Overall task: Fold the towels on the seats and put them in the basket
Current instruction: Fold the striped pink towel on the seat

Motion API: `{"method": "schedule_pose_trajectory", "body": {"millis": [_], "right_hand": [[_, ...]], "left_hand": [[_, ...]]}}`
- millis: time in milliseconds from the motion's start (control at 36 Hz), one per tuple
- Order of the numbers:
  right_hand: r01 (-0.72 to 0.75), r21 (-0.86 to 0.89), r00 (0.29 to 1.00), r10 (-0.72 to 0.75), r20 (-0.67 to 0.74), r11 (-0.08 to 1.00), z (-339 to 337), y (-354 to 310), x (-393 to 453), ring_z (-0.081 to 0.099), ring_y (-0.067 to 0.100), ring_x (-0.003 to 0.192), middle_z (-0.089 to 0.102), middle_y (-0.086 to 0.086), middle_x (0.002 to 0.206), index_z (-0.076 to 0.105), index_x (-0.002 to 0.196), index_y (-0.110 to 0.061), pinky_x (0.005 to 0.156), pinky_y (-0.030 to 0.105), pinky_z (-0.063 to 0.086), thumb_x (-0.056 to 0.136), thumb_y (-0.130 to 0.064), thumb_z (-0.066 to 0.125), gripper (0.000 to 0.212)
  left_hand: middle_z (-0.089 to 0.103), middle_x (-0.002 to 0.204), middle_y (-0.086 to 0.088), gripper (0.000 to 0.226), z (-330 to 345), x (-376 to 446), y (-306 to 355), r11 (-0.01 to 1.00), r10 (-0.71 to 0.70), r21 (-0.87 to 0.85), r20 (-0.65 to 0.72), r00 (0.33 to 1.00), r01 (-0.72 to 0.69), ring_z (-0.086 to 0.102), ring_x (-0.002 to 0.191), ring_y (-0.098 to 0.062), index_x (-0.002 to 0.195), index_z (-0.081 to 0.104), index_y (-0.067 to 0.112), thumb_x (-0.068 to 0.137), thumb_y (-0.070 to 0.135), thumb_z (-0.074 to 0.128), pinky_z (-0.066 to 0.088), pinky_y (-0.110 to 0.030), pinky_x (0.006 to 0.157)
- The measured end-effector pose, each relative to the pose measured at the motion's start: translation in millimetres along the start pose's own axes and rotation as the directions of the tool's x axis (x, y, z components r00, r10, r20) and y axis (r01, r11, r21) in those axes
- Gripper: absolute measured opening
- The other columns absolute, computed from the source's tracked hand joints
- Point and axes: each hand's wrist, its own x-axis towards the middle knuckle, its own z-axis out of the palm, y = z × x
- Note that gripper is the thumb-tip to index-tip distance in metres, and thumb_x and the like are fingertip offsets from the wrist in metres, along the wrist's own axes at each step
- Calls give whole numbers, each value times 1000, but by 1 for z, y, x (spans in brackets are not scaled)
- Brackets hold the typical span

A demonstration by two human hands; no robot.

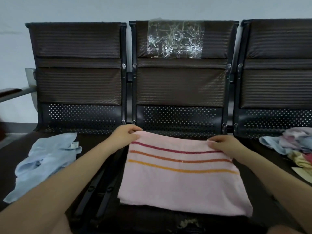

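A pink towel (182,186) with three stripes in red, orange and yellow lies folded flat on the middle seat (152,222). My left hand (125,135) pinches its far left corner. My right hand (222,144) pinches its far right corner. A light blue towel (45,161) lies crumpled on the left seat. A heap of several loose towels (293,146) in blue, pink and yellow sits on the right seat. No basket is in view.
Three dark seats stand in a row against a pale wall, with perforated backs (179,119). A crinkled clear plastic sheet (174,39) is stuck to the middle backrest. A metal armrest (15,93) juts out at the far left.
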Motion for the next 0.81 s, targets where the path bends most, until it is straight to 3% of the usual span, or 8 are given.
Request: {"method": "schedule_pose_trajectory", "body": {"millis": [111,222,278,361,472,667,806], "right_hand": [[-33,-244,988,69,141,969,9,15,28,55,8,101,62,-3,125,64,125,-22,92,20,42,91,-26,65,34],[-36,-302,978,96,183,953,24,34,45,60,3,87,69,-7,101,72,101,-26,72,16,44,92,-30,63,13],[-73,-264,979,119,164,962,30,42,51,62,6,81,69,-4,91,71,88,-25,64,17,44,93,-30,62,12],[-119,-238,985,145,94,964,38,51,60,62,11,76,69,4,88,73,86,-15,61,21,46,93,-33,60,23],[-50,-132,998,47,-28,990,42,58,68,58,17,69,69,13,82,71,81,-8,62,30,44,92,-30,61,27],[-58,-213,994,38,-99,975,50,62,90,60,16,72,66,0,70,66,66,-21,62,31,45,85,-34,68,23],[-46,-282,988,3,-151,958,60,69,96,57,22,87,64,-5,75,61,55,-29,69,31,44,78,-32,66,24]], "left_hand": [[62,104,4,33,24,38,-16,995,-86,51,75,993,82,58,87,-6,122,63,18,90,12,61,44,-15,66],[62,116,3,33,55,62,-47,984,-148,121,116,982,134,58,105,-13,123,63,18,90,12,60,48,-24,85],[62,121,1,33,68,67,-62,983,-143,133,91,986,130,57,110,-13,123,64,18,90,12,59,45,-23,87],[62,116,4,30,83,67,-76,989,-124,80,21,992,122,55,104,-10,120,65,19,92,12,58,42,-21,82],[62,104,9,26,93,67,-86,991,-131,-49,-123,984,125,56,99,-9,111,68,22,91,11,58,41,-22,82],[61,101,8,25,92,76,-96,986,-162,-62,-152,975,154,56,95,-9,111,67,24,91,12,58,41,-18,71],[62,108,8,26,99,78,-96,982,-171,45,-188,967,183,57,102,-12,114,65,29,93,18,55,45,-26,78]]}}
